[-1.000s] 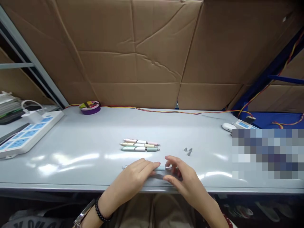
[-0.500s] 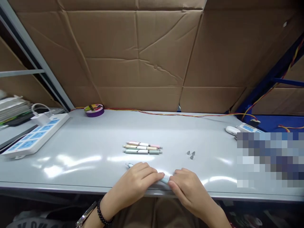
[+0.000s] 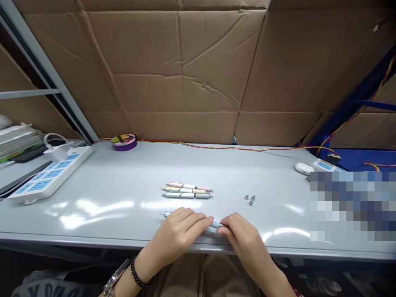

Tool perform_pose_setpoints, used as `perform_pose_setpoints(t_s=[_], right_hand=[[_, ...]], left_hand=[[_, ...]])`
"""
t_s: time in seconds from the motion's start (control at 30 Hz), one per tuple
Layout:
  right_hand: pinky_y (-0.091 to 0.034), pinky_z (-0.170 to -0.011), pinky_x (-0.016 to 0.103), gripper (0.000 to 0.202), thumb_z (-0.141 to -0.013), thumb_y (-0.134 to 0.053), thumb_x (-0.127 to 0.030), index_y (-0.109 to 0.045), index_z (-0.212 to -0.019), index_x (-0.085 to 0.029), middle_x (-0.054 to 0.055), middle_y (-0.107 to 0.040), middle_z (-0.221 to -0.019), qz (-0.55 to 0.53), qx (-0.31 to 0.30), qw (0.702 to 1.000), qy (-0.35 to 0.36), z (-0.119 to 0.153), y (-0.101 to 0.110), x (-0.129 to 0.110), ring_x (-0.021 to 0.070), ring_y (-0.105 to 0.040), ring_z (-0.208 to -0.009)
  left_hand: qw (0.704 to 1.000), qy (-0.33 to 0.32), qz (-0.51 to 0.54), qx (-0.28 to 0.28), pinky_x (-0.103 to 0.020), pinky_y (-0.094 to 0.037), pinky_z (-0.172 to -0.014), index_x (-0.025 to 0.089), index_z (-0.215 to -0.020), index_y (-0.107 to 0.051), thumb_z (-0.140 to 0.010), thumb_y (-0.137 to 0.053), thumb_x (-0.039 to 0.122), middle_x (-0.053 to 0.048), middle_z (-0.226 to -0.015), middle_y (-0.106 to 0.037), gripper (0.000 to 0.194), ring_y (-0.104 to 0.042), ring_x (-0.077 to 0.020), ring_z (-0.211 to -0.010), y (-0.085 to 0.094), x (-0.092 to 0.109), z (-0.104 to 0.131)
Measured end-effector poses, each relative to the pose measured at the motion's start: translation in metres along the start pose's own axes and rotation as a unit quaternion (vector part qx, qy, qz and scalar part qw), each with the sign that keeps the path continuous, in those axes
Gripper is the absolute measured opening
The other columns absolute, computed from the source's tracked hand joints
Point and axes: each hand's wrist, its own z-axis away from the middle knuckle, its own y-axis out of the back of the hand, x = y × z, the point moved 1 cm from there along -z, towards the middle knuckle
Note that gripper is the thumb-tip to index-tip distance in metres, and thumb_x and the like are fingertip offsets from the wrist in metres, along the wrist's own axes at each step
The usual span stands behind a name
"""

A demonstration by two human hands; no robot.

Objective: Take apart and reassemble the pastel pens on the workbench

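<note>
A light blue pen (image 3: 215, 225) lies across both hands near the table's front edge. My left hand (image 3: 182, 231) is wrapped round its barrel, hiding the middle, while the clear-ended top pokes out to the left. At the right end, my right hand (image 3: 243, 235) pinches the silvery tip, its fingers covering the point. Beyond the hands three pens lie side by side: a pink and white pen (image 3: 189, 186), a cream and white pen (image 3: 185, 190) and a green and white pen (image 3: 187, 196). Three small grey cone-shaped pieces (image 3: 251, 203) rest to their right.
A white power strip (image 3: 58, 175) with a plugged-in charger stands at the left. A roll of purple tape (image 3: 124, 144) sits at the back, near red and yellow wires (image 3: 198, 145). At the right lies a white case (image 3: 304, 168). Cardboard (image 3: 154, 90) backs the table.
My right hand has shifted slightly up, and the silvery tip end now shows between my hands. The pen lies a little flatter; the view has shifted slightly.
</note>
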Motion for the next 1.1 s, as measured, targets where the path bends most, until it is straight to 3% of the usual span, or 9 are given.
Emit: perform_pose_setpoints(t_s=[0.13,0.3,0.4,0.7,0.8,0.9,1.0,1.1], right_hand=[[-0.029,-0.045,0.025,0.043,-0.098,-0.029,-0.029,-0.044,-0.059,-0.019,-0.002,-0.044,-0.051,0.025,-0.037,0.999,0.017,-0.002,0.003,-0.002,0.0111,-0.040,-0.046],[-0.036,-0.051,0.023,0.030,-0.096,-0.035,-0.037,-0.053,-0.081,-0.018,0.000,-0.055,-0.065,-0.011,-0.041,0.999,0.013,-0.005,0.010,-0.002,0.0124,-0.049,-0.056],[-0.033,-0.047,0.023,0.032,-0.098,-0.031,-0.031,-0.048,-0.074,-0.019,0.000,-0.051,-0.061,0.009,-0.019,0.999,0.038,-0.006,0.010,-0.004,0.0121,-0.045,-0.053],[-0.026,-0.045,0.024,0.047,-0.099,-0.023,-0.032,-0.040,-0.057,-0.019,-0.003,-0.042,-0.049,-0.015,-0.045,0.999,0.003,0.000,0.000,-0.007,0.0098,-0.039,-0.043],[-0.033,-0.048,0.023,0.041,-0.098,-0.026,-0.038,-0.051,-0.072,-0.018,0.000,-0.052,-0.058,-0.033,-0.031,0.999,0.004,-0.001,0.004,-0.007,0.0119,-0.048,-0.051],[-0.037,-0.051,0.023,0.023,-0.096,-0.036,-0.029,-0.053,-0.086,-0.018,0.002,-0.057,-0.069,-0.022,-0.018,0.999,0.035,-0.003,0.008,-0.007,0.0136,-0.051,-0.060],[-0.032,-0.048,0.023,0.027,-0.094,-0.037,-0.019,-0.049,-0.069,-0.019,0.001,-0.050,-0.060,0.008,-0.016,0.998,0.065,-0.005,0.009,-0.009,0.0130,-0.044,-0.055],[-0.030,-0.048,0.024,0.030,-0.094,-0.039,-0.022,-0.046,-0.065,-0.019,0.000,-0.048,-0.059,0.022,-0.038,0.997,0.065,-0.005,0.007,-0.009,0.0133,-0.042,-0.056]], left_hand=[[0.999,-0.028,0.006,0.027,-0.028,-0.048,-0.061,0.015,-0.099,-0.060,-0.091,-0.047,0.011,-0.004,-0.089,-0.069,0.016,-0.058,-0.0150,-0.072,0.002,0.000,0.001],[1.000,-0.005,0.022,-0.017,-0.028,-0.049,-0.062,0.013,-0.109,-0.057,-0.091,-0.045,0.010,-0.005,-0.094,-0.069,0.022,-0.060,-0.0154,-0.074,-0.001,0.000,0.003],[0.998,0.012,0.043,-0.032,-0.026,-0.049,-0.063,0.014,-0.111,-0.056,-0.093,-0.040,0.010,-0.005,-0.093,-0.069,0.024,-0.062,-0.0144,-0.076,-0.002,-0.001,0.004],[0.995,-0.043,0.050,0.070,-0.027,-0.048,-0.062,0.015,-0.093,-0.061,-0.085,-0.058,0.011,-0.003,-0.085,-0.070,0.010,-0.061,-0.0146,-0.073,0.006,0.000,0.002],[0.997,-0.031,0.042,0.063,-0.027,-0.048,-0.061,0.014,-0.098,-0.061,-0.087,-0.053,0.010,-0.005,-0.088,-0.070,0.014,-0.062,-0.0149,-0.074,0.005,0.001,0.002],[0.997,-0.009,0.057,0.045,-0.027,-0.048,-0.061,0.014,-0.101,-0.059,-0.089,-0.049,0.009,-0.006,-0.091,-0.070,0.016,-0.061,-0.0151,-0.075,0.002,0.000,0.004],[0.996,-0.013,0.064,0.060,-0.027,-0.048,-0.062,0.015,-0.098,-0.059,-0.087,-0.051,0.008,-0.004,-0.090,-0.070,0.015,-0.061,-0.0145,-0.074,0.002,-0.001,0.004],[0.994,-0.002,0.075,0.083,-0.026,-0.048,-0.061,0.017,-0.089,-0.061,-0.086,-0.054,0.009,-0.001,-0.084,-0.070,0.011,-0.062,-0.0128,-0.071,0.004,-0.002,0.003]])
